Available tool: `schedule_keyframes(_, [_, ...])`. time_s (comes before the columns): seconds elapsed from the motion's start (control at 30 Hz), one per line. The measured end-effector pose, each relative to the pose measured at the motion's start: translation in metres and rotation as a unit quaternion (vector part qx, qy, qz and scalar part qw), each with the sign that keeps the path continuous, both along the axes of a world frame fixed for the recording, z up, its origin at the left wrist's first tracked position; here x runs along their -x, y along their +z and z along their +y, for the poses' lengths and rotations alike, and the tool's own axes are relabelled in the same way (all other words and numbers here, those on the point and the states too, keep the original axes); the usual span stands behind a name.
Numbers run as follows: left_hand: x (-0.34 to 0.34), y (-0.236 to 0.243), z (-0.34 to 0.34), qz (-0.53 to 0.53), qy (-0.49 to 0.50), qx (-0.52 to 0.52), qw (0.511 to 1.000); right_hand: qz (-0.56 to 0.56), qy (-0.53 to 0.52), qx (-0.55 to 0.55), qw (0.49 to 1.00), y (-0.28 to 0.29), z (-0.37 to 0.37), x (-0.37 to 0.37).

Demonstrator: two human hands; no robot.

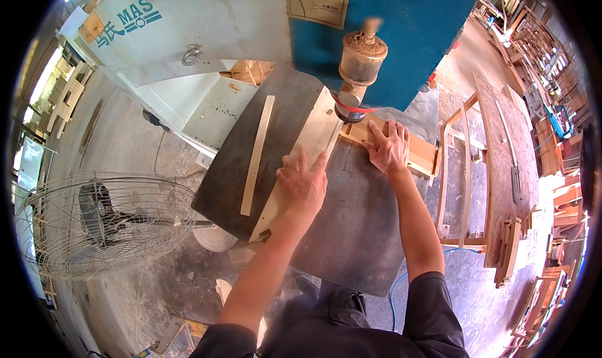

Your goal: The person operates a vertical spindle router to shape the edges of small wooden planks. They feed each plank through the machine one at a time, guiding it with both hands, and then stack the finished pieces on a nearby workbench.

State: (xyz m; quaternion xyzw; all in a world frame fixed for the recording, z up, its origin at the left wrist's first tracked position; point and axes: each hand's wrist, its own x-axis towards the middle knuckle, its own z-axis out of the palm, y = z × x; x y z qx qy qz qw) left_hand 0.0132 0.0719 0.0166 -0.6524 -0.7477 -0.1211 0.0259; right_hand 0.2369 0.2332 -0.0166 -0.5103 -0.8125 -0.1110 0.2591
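1. so the long pale board (312,134) lies slantwise across the dark tabletop (351,232), its far end close to the machine's upright part.
2. left hand (303,185) is resting on that board, fingers spread fairly wide and pointing away from the body, not wrapped around anything i can see.
3. right hand (387,148) has its fingers fanned out wide too, on top of a shorter wooden piece (422,152) on the right side. can't tell where that piece ends under the fingers.
4. between the hands, at the far side, there's a red strip (360,109) and, above it, a dusty see-through canister (362,62).
5. a thin wooden strip (258,155) lies loose left of the board, well apart from both hands.
6. behind all that: a blue panel (411,26), plus a pale panel (213,16) with a metal ring (192,55) on it.
7. off to the left is a wire-cage fan (106,223), and over on the right, a long grey metal tool (516,185) on a brown wooden panel (500,223).
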Motion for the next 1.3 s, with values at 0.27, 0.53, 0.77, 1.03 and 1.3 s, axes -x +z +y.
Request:
schedule_keyframes(0.27, [0.001, -0.005, 0.0, 0.001, 0.003, 0.003, 1.0, 0.0, 0.005, 0.001, 1.0, -0.004, 0.006, -0.001])
schedule_keyframes(0.53, [0.0, -0.01, 0.002, 0.003, 0.002, -0.018, 1.0, -0.002, 0.002, 0.012, 1.0, -0.01, 0.011, -0.004])
schedule_keyframes(0.77, [0.001, -0.006, 0.001, 0.014, 0.002, -0.006, 1.0, -0.002, 0.001, 0.0, 1.0, -0.001, 0.008, 0.0])
schedule_keyframes(1.03, [0.002, -0.003, 0.001, -0.005, -0.01, -0.011, 1.0, 0.006, 0.0, 0.05, 0.999, -0.008, 0.017, -0.005])
schedule_keyframes(1.3, [-0.001, 0.002, 0.001, 0.021, 0.002, 0.006, 1.0, -0.007, -0.005, 0.044, 0.999, -0.006, 0.018, -0.005])
